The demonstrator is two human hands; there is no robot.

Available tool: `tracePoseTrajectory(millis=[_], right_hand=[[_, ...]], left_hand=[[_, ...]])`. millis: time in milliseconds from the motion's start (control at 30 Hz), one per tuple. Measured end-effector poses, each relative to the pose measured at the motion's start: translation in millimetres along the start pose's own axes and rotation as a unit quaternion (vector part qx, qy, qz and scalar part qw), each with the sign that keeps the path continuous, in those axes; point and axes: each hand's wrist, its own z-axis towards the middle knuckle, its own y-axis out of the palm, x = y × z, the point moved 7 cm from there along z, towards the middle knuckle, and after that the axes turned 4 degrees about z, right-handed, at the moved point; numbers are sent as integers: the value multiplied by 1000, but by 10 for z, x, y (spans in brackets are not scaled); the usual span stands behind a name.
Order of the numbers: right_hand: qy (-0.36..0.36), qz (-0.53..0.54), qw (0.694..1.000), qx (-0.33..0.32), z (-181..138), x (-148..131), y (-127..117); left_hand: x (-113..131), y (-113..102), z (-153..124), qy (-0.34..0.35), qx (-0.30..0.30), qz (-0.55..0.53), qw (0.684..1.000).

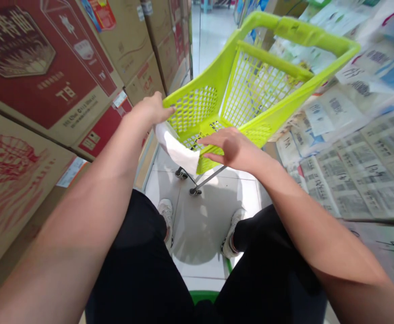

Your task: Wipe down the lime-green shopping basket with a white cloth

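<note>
A lime-green plastic shopping cart [251, 85] stands on the tiled aisle floor right in front of me. My left hand [151, 110] is closed over the cart's near left rim, and a white cloth or bag [178, 150] hangs below it against the cart wall. Whether the hand also grips that white thing is hidden. My right hand [232, 148] reaches to the cart's near edge with its fingers stretched out flat, holding nothing. My legs in dark trousers and my white shoes [166, 213] show below.
Stacked red-and-brown cardboard cartons [42, 76] line the left side of the narrow aisle. Shelves of white and blue packaged goods [359, 148] fill the right side. The aisle runs on past the cart over pale floor tiles [207, 36].
</note>
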Motion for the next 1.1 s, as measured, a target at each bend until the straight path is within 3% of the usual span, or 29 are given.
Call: tracePoseTrajectory(millis=[100, 233, 433, 600, 733, 933, 1100], right_hand=[[6, -26, 1000, -9, 117, -153, 84], [18, -63, 998, 25, 257, -479, 158], [45, -47, 995, 80, 458, -828, 281], [62, -34, 994, 78, 554, -1016, 358], [89, -33, 991, 90, 633, -1035, 327], [99, 2, 993, 57, 785, -923, 207], [122, 61, 990, 45, 850, -858, 171]], left_hand=[[-74, 13, -129, -20, -29, 35, 999], [-167, -129, -239, -65, 4, 76, 995], [-290, -129, -167, -78, 2, 97, 992], [-376, -100, -71, -48, 65, 91, 992], [-391, -108, -27, -29, 118, 107, 987], [-343, -105, 49, 14, 122, 59, 991], [-374, -198, 34, -49, 115, 84, 989]])
